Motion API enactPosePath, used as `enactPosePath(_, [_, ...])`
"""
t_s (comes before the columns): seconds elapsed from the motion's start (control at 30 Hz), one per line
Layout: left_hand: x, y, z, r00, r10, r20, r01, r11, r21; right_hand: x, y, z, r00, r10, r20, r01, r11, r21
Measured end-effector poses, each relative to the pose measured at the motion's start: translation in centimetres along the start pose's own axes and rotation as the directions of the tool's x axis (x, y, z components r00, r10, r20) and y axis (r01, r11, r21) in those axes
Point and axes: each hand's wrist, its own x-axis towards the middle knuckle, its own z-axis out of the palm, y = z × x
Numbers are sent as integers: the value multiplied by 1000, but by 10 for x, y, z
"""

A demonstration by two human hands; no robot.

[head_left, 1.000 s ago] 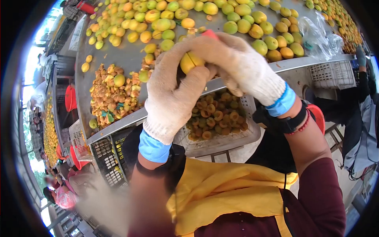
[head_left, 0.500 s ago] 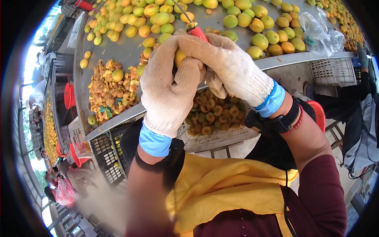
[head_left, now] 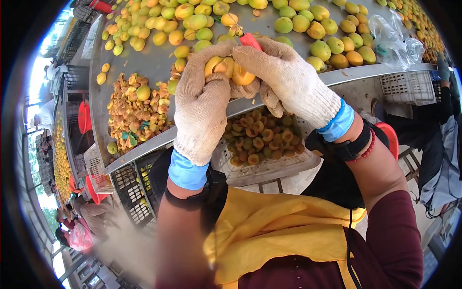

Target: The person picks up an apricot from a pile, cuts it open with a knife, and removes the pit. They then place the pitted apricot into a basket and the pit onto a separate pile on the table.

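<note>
Both my hands wear knit gloves with blue cuffs and meet above the table's front edge. My left hand [head_left: 202, 103] is closed around an apricot [head_left: 214, 66] that is split open. An orange apricot half [head_left: 242, 75] shows between the hands, its hollow side partly visible; the right fingers touch it. My right hand [head_left: 288, 72] is wrapped round the red handle [head_left: 250, 41] of a tool, which points up and away from me. Its thin metal end is hard to make out against the fruit.
A metal table [head_left: 108, 144] bears whole apricots [head_left: 192, 21], a heap of pits and scraps [head_left: 137, 106] and a plastic bag [head_left: 394, 41]. Below its edge stands a white crate [head_left: 269, 179] of apricot halves [head_left: 262, 137]. Black crates [head_left: 130, 192] are at left; other people work beyond.
My hands have parted slightly, the right moving a little right and downward. The apricot, mostly covered before, now shows split with a separate half between the hands.
</note>
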Motion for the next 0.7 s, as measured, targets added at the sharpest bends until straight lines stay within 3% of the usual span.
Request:
enactPosePath(0.07, [0,2,-1,999,-29,-29,28,999,-46,0,0,2,1000,4,-29,-6,998,-67])
enactPosePath(0.13, [2,3,-8,999,-27,-27,31,984,178,-2,1,6,999,33,-23,-34,998,-49])
enactPosePath(0.27, [13,-25,-16,997,2,-75,16,970,242,-1,4,14,989,132,-62,-134,990,-40])
enactPosePath(0.33, [16,-34,-16,992,-85,-97,74,991,-112,2,6,11,990,140,-28,-139,990,28])
enactPosePath(0.37, [17,-32,-15,992,-83,-97,72,991,-112,3,7,9,989,148,6,-148,984,95])
enactPosePath(0.4, [18,-29,-15,966,-253,-52,212,891,-401,3,8,8,989,145,6,-145,985,95])
enactPosePath(0.43, [19,-26,-15,917,-397,42,328,690,-645,2,8,6,995,103,-12,-102,993,59])
enactPosePath(0.47, [19,-24,-16,918,-394,42,326,691,-645,1,7,4,998,61,-30,-60,998,22])
enactPosePath(0.5, [18,-22,-18,942,-319,107,326,785,-527,1,5,4,998,57,-29,-57,998,21])
enactPosePath(0.53, [16,-19,-19,951,-251,179,304,864,-401,0,1,4,994,111,-20,-110,993,32])
enactPosePath(0.57, [13,-18,-19,953,-248,176,299,867,-399,-1,-1,5,987,163,-7,-163,986,42])
enactPosePath(0.63, [8,-18,-19,973,-225,-48,204,942,-267,-1,-1,7,990,137,12,-137,990,-27])
enactPosePath(0.7, [8,-15,-20,966,-253,-49,235,943,-235,-2,0,8,994,111,23,-108,990,-95])
